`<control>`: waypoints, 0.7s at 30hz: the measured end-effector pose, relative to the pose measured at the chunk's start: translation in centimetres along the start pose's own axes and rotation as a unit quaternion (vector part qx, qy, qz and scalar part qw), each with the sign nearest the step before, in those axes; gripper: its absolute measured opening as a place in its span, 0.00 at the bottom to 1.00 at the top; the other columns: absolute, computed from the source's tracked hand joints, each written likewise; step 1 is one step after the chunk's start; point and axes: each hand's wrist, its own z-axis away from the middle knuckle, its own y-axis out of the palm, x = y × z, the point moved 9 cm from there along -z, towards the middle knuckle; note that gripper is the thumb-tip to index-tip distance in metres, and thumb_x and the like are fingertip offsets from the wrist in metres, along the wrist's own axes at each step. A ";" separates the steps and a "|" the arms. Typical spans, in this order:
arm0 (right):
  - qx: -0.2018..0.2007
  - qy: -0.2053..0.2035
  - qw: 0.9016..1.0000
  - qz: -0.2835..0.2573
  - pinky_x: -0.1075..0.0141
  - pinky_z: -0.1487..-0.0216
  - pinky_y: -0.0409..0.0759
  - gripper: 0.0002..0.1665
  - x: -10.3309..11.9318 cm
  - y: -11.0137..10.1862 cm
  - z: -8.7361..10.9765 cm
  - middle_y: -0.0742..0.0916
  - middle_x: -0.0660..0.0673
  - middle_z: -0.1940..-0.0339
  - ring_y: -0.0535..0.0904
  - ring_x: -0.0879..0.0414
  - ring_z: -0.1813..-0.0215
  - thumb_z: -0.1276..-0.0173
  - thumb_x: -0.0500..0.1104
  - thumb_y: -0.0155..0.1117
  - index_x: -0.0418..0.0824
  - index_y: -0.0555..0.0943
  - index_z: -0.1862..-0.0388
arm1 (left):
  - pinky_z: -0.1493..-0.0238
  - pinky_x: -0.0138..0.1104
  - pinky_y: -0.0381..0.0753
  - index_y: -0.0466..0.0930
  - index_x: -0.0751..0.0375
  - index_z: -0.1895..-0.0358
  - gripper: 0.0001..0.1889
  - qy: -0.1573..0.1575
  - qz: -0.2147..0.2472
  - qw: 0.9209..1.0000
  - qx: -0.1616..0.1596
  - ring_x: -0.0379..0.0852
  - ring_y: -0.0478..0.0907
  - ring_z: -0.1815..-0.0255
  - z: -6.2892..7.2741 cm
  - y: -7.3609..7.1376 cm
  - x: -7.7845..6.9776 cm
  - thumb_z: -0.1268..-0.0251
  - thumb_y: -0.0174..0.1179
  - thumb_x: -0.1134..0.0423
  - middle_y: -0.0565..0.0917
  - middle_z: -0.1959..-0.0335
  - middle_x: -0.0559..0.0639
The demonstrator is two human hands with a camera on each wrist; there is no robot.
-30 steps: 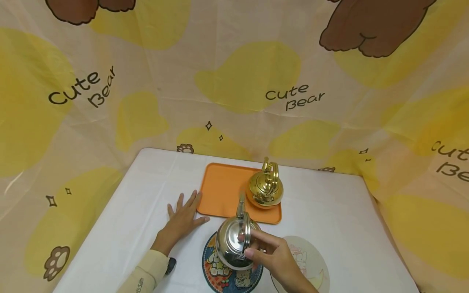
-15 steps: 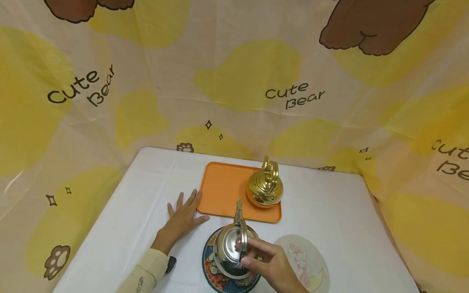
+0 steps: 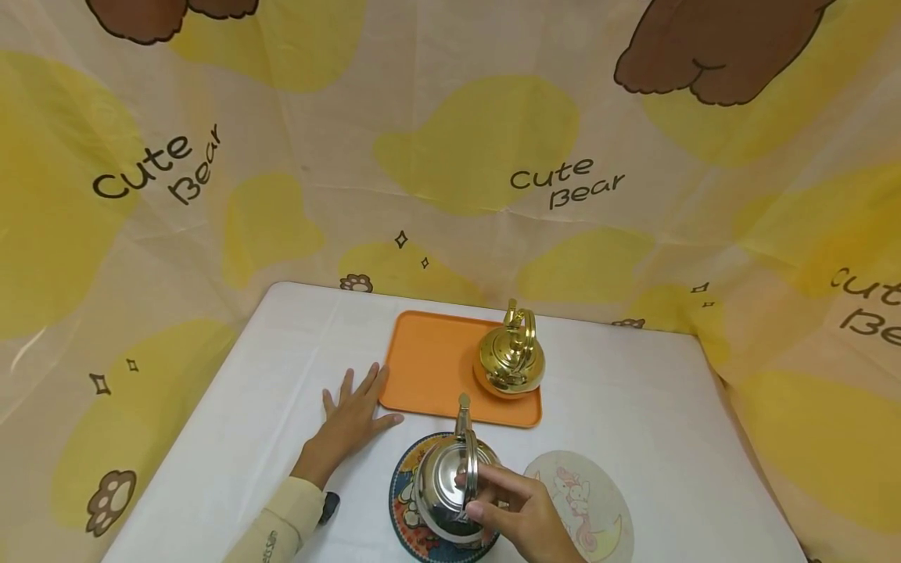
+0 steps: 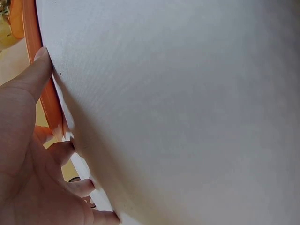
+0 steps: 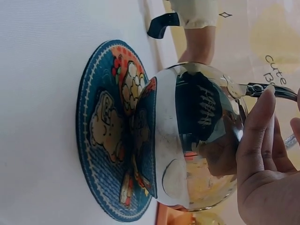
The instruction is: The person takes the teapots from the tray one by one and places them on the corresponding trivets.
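Kettle (image 3: 442, 489): about nine o'clock from my right grip (image 3: 526, 504), which holds its handle (image 3: 471, 453)
Spout (image 3: 462, 421): toward twelve o'clock
Left grip (image 3: 348, 422): spread wide

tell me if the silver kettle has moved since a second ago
Yes. In the head view, the silver kettle has shifted down the picture, its spout now covering less of the orange tray.
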 end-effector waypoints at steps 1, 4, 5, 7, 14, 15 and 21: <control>-0.001 -0.001 1.000 -0.003 0.64 0.66 0.90 0.25 -0.1 0.0 0.0 0.91 0.48 0.56 0.84 0.65 0.63 0.24 0.32 0.65 0.21 0.77 0.32 | 0.29 0.83 0.32 0.51 0.56 0.13 0.52 0.001 0.000 1.000 -0.002 0.79 0.37 0.15 0.0 0.0 0.0 0.30 0.67 0.38 0.52 0.12 0.61; 0.000 -0.006 1.000 -0.011 0.63 0.67 0.90 0.25 -0.3 0.1 0.1 0.91 0.50 0.60 0.84 0.65 0.63 0.24 0.32 0.65 0.20 0.76 0.33 | 0.29 0.82 0.32 0.50 0.55 0.12 0.52 -0.001 0.000 1.000 0.003 0.78 0.37 0.14 0.0 0.1 0.0 0.30 0.66 0.38 0.50 0.12 0.60; 0.002 -0.008 1.000 -0.014 0.63 0.67 0.90 0.25 -0.3 0.1 0.1 0.90 0.51 0.62 0.84 0.65 0.63 0.24 0.32 0.65 0.19 0.76 0.33 | 0.28 0.82 0.32 0.49 0.55 0.12 0.52 -0.001 0.000 1.000 0.004 0.78 0.37 0.14 0.0 0.1 0.0 0.30 0.66 0.38 0.50 0.12 0.60; 0.003 -0.010 1.000 -0.016 0.63 0.68 0.90 0.26 -0.5 0.2 0.2 0.90 0.52 0.62 0.84 0.65 0.63 0.24 0.32 0.65 0.19 0.75 0.33 | 0.29 0.83 0.32 0.49 0.55 0.12 0.52 0.000 -0.001 1.000 0.004 0.78 0.37 0.15 0.0 0.1 0.0 0.30 0.66 0.38 0.50 0.12 0.61; -0.003 0.026 1.000 -0.001 0.64 0.66 0.90 0.27 -1.5 0.2 0.2 0.88 0.53 0.64 0.83 0.65 0.65 0.24 0.34 0.66 0.22 0.76 0.31 | 0.29 0.82 0.32 0.51 0.55 0.13 0.51 -0.002 -0.001 1.000 0.001 0.78 0.37 0.14 0.0 0.0 0.1 0.30 0.66 0.38 0.51 0.12 0.60; -0.004 0.035 0.999 0.002 0.64 0.66 0.90 0.27 -1.7 0.2 0.2 0.88 0.53 0.64 0.83 0.65 0.65 0.24 0.34 0.67 0.23 0.76 0.31 | 0.29 0.82 0.32 0.51 0.55 0.13 0.51 -0.002 -0.003 1.000 0.001 0.78 0.37 0.15 0.0 0.0 0.1 0.30 0.66 0.38 0.51 0.12 0.60; -0.009 0.057 0.998 0.015 0.63 0.64 0.90 0.27 -2.1 0.2 0.3 0.88 0.51 0.62 0.83 0.64 0.64 0.24 0.36 0.67 0.25 0.77 0.30 | 0.29 0.83 0.33 0.51 0.56 0.13 0.51 0.000 -0.009 1.000 -0.001 0.79 0.38 0.15 -0.1 0.1 0.2 0.29 0.66 0.37 0.51 0.12 0.60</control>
